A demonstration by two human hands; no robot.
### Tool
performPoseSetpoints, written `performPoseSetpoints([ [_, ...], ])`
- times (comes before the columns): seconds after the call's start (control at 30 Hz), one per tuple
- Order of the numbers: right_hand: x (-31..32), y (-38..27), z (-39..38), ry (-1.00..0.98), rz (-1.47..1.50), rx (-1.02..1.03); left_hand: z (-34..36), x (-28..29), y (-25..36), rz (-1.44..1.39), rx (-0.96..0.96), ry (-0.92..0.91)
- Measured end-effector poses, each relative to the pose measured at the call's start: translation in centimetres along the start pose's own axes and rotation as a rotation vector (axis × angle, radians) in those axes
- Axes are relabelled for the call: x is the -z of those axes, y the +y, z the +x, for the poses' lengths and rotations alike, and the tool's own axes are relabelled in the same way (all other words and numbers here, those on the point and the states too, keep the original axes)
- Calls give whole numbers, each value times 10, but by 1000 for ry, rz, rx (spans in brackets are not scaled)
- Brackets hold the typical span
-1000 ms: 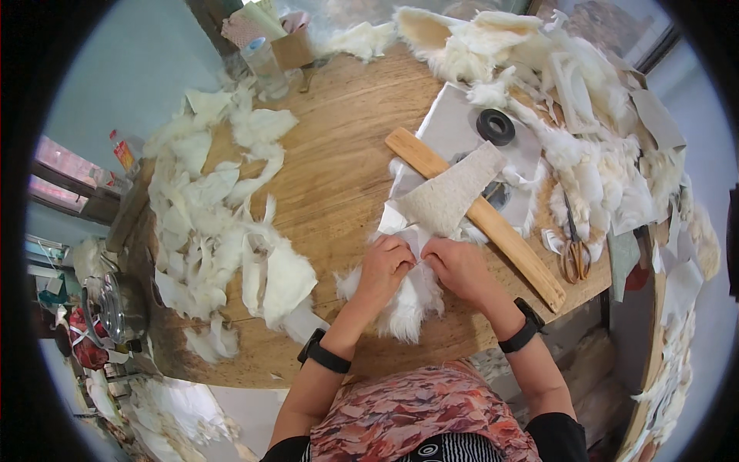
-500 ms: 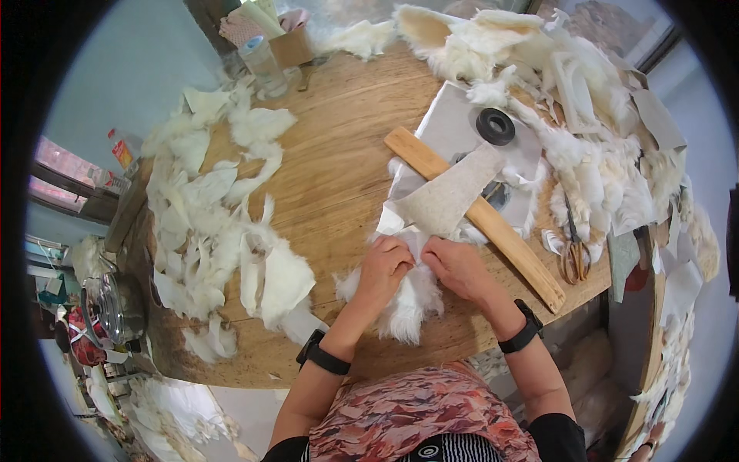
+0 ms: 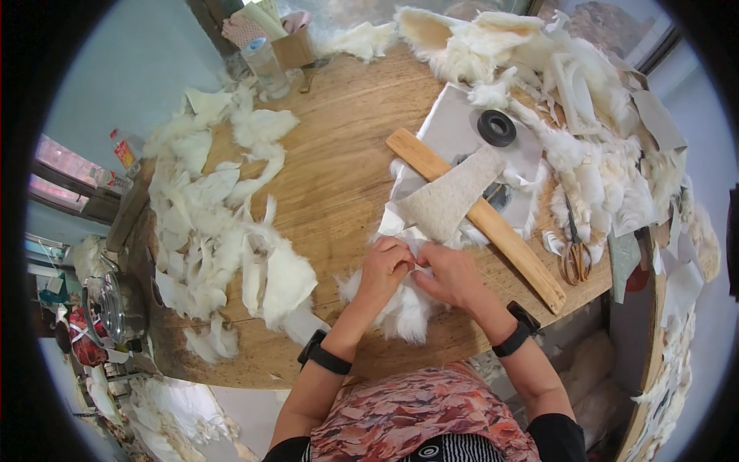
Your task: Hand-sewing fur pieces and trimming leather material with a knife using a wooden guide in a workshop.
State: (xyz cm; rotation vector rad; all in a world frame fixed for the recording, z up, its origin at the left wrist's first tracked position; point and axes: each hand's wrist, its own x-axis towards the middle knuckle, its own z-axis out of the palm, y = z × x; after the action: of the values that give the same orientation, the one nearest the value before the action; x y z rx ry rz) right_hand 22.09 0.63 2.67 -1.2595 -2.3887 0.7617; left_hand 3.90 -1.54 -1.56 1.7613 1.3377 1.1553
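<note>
A piece of white long-haired fur [image 3: 404, 317] lies near the front edge of the wooden table, under and between my hands. My left hand [image 3: 385, 266] has its fingers curled in a pinch on the fur's upper edge. Close against it, my right hand [image 3: 449, 275] is closed too, thumb and forefinger pinching at the same edge. Whether a needle or thread is between the fingertips is too small to tell. Just beyond my hands, a grey-beige skin piece [image 3: 446, 196] lies across a long wooden stick [image 3: 493, 231].
Scissors [image 3: 574, 254] lie right of the stick. A black tape roll [image 3: 496, 128] rests on a grey board [image 3: 450, 115]. White fur scraps [image 3: 204, 223] cover the table's left side, and a fur heap [image 3: 593, 154] the right. A clear plastic jar [image 3: 265, 68] stands at the back left.
My right hand has shifted a little left and downward, its fingertips now closer to my left hand. The left hand has barely moved.
</note>
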Motion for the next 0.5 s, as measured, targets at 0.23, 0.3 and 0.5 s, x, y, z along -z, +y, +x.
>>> performPoseSetpoints([
  [0.23,5,-17,5,-48,-62,-37,1,2,1,-64,59,-31],
  [0.3,1,-18,8,-190,-195,-38,1,2,2,-114,107,-36],
  [0.5,0,-15,-5,36,-76,-23,2,6,-2,11,-37,-42],
])
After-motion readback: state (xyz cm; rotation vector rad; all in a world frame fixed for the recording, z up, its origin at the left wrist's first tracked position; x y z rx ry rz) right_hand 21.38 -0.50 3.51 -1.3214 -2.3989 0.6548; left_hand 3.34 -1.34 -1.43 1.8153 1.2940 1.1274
